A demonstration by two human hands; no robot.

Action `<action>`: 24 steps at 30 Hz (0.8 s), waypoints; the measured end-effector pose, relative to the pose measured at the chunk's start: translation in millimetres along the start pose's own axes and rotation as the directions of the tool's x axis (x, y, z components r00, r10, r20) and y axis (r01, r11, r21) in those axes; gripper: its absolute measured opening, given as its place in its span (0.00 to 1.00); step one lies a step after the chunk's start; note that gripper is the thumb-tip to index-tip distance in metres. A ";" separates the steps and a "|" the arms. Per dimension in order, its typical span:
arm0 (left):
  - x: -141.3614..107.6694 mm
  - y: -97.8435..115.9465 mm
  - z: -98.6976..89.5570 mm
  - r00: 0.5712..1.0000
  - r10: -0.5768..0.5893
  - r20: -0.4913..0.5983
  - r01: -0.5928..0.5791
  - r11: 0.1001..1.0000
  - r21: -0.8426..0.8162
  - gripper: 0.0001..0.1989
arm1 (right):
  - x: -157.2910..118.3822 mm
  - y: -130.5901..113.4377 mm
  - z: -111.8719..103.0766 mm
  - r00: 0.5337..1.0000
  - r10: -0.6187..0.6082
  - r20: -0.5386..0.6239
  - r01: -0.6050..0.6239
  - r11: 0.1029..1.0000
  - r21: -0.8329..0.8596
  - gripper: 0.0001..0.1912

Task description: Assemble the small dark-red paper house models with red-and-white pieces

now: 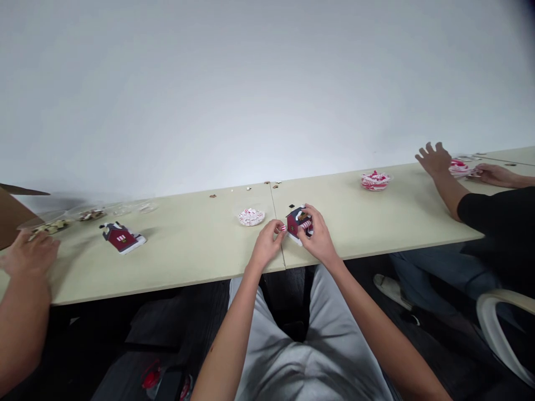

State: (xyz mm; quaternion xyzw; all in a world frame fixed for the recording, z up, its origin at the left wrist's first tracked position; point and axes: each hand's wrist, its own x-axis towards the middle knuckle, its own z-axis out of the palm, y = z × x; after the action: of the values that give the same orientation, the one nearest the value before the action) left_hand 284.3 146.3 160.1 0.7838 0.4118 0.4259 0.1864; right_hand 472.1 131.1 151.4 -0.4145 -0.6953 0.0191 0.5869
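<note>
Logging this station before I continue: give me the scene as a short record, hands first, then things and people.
Left hand: pinches a striped piece close to the red house
Right hand: holds that house
Near bowl: small pieces, left of that house
Right bowl: red and white pieces
Second house: farther left
Co-workers: one hand at left; raised hand and another hand at right

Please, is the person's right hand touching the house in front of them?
Touching: the head view shows the right hand holding the house from its right side.
</note>
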 end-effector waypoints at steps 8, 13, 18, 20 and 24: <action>-0.7 3.6 -0.1 0.999 -0.036 0.023 0.038 0.996 -0.087 0.08 | 0.0 3.4 1.5 0.999 0.035 0.016 -0.035 0.999 0.024 0.25; -0.5 2.9 0.7 1.000 -0.026 0.016 0.028 0.994 -0.107 0.08 | 0.4 3.8 1.4 0.998 0.035 0.050 -0.037 0.998 0.056 0.26; 0.5 4.9 -1.3 0.999 -0.035 0.003 0.035 0.996 -0.082 0.09 | 0.9 1.9 0.4 0.996 0.003 0.094 -0.009 0.997 0.070 0.26; 0.6 5.5 -2.0 0.999 -0.043 0.000 0.043 0.996 -0.077 0.10 | 1.0 1.0 -0.1 0.994 -0.006 0.109 -0.002 0.997 0.075 0.26; 0.7 4.8 -2.0 0.999 -0.047 -0.009 0.046 0.994 -0.097 0.10 | 1.0 -0.6 -1.1 0.989 -0.023 0.145 0.010 0.996 0.086 0.27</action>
State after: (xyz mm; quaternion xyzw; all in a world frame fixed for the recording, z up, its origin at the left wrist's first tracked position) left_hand 285.2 143.9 164.7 0.7617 0.4100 0.4452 0.2316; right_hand 472.7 130.8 152.9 -0.3808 -0.7383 0.0743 0.5517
